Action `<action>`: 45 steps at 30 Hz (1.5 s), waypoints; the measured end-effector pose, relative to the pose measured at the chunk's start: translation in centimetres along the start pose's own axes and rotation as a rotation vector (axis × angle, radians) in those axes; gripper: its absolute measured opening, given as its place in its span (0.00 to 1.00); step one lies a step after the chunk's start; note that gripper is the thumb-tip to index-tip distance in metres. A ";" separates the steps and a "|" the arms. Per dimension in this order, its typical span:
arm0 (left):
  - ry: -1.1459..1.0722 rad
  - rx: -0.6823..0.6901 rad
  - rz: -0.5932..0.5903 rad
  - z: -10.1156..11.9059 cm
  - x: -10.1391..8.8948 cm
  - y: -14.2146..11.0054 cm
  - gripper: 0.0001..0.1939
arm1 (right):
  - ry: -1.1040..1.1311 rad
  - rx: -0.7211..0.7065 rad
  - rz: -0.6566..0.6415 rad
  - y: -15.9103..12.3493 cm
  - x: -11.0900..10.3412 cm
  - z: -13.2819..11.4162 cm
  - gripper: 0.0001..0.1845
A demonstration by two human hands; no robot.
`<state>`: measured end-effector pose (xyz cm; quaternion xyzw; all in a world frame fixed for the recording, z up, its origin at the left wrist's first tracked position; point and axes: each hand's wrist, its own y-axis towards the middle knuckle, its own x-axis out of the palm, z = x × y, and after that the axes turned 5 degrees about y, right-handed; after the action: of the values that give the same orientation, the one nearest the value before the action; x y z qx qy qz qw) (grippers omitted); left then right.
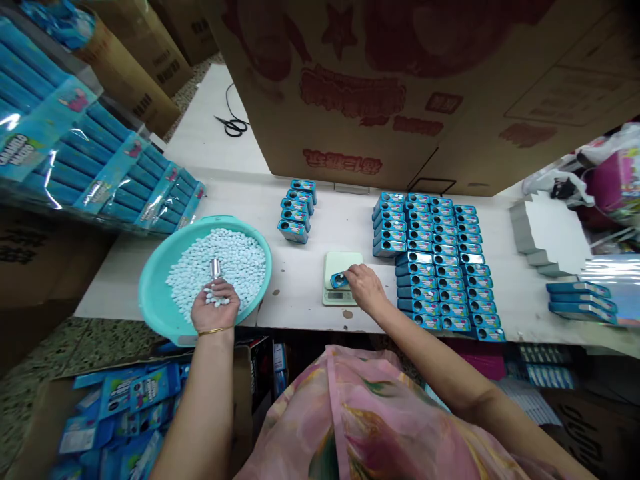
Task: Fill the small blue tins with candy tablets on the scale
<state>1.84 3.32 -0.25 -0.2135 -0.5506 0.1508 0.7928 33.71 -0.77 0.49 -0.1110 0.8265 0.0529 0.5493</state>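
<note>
Beside the near left corner of the surface (345, 227), some of the white pellets (240, 260) in the basin (149, 293) are covered by the left hand (216, 307). Near the middle of the near edge, the tin (338, 281) is partly hidden by the fingers of the right hand (367, 288), and the reading of the scale (346, 262) (only a dark strip) is too small to be made out. Much of the far edge is blocked by the carton (390, 93), itself cut off at the top.

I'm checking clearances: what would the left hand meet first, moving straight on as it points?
Likely the small silver metal cylinder just beyond the left hand; they may already touch.
</note>
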 end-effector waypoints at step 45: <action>0.115 -0.362 0.167 -14.3 1.5 -4.0 0.11 | 0.123 0.037 -0.174 0.5 -0.7 -1.0 0.15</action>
<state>15.79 -1.85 -1.32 -0.4058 -0.5027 0.1021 0.7564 32.94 -0.45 1.50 -0.1753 0.8468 -0.0172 0.5018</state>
